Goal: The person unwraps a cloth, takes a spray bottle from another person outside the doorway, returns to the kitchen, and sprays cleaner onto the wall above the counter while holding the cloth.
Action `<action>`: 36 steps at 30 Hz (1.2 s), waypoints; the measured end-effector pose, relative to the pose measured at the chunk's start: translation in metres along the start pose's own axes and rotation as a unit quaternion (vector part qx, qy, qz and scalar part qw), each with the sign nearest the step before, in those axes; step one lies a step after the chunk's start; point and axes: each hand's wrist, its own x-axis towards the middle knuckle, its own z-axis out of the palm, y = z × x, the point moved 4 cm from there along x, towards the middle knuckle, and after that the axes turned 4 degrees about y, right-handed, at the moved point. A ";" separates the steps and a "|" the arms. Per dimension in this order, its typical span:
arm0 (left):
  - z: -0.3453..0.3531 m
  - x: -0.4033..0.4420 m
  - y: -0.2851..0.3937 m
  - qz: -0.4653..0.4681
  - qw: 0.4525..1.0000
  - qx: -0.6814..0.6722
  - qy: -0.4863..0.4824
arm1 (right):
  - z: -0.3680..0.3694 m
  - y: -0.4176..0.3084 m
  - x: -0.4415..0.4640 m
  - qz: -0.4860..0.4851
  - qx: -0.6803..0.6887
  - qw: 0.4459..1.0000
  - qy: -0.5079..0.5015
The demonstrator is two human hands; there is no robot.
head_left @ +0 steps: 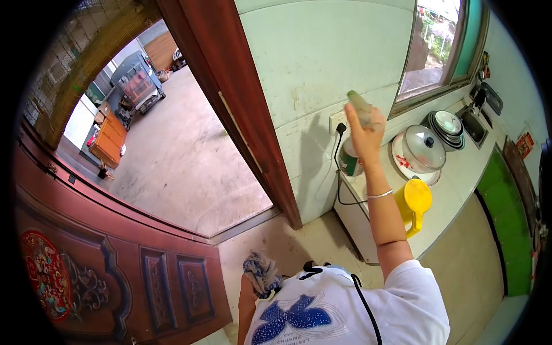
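Note:
My right hand (368, 133) is raised beside the wall with its fingers wrapped round a greenish, see-through bottle (359, 102), whose narrow end tilts up and left. Just below this hand, a green-and-white container (349, 161) stands on the counter, partly hidden by my wrist. A black plug (340, 127) sits in the wall socket beside it. Down by my side, a crumpled blue-and-white patterned cloth (263, 275) is bunched in my left hand (248, 280), and the cloth covers most of the fingers.
On the counter (440, 215) are a yellow jug (416, 198), a glass-lidded dish (424, 149), stacked bowls (447, 127) and a sink (475, 127). A power cord (338, 184) hangs by the counter's edge. The carved door (123, 259) stands open at left, with a vehicle (137, 80) beyond.

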 end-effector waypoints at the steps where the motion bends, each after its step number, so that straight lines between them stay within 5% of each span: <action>1: 0.000 0.000 0.000 0.001 1.000 0.000 -0.002 | -0.006 0.008 0.003 0.011 -0.027 1.000 -0.006; 11: -0.006 0.002 -0.001 -0.001 1.000 0.004 -0.020 | -0.057 0.070 0.011 0.162 -0.026 0.986 -0.013; 13: -0.007 0.016 -0.005 -0.032 0.967 -0.137 -0.214 | -0.069 0.082 0.014 0.142 -0.051 0.989 0.004; 14: -0.004 0.014 -0.004 -0.035 0.966 -0.136 -0.216 | -0.071 0.083 0.014 0.084 -0.047 0.995 0.035; 16: -0.004 0.010 -0.001 -0.013 0.999 -0.020 -0.044 | -0.076 0.088 0.013 0.061 -0.075 0.994 0.048; 18: 0.007 0.002 0.001 -0.019 0.999 -0.032 -0.035 | -0.081 0.097 0.010 0.038 -0.103 0.992 0.059; 23: 0.013 0.001 0.001 -0.050 0.997 -0.048 -0.037 | -0.089 0.133 -0.019 0.246 -0.127 0.959 -0.053; 26: -0.007 0.014 -0.004 -0.041 0.998 -0.024 -0.037 | -0.086 0.154 -0.049 0.282 -0.158 0.944 -0.071; 28: -0.014 0.026 -0.013 -0.086 0.965 -0.166 -0.184 | -0.088 0.169 -0.070 0.331 -0.172 0.924 -0.089; 36: -0.023 0.010 -0.008 -0.015 1.000 -0.009 0.020 | -0.096 0.199 -0.114 0.318 -0.211 0.923 -0.058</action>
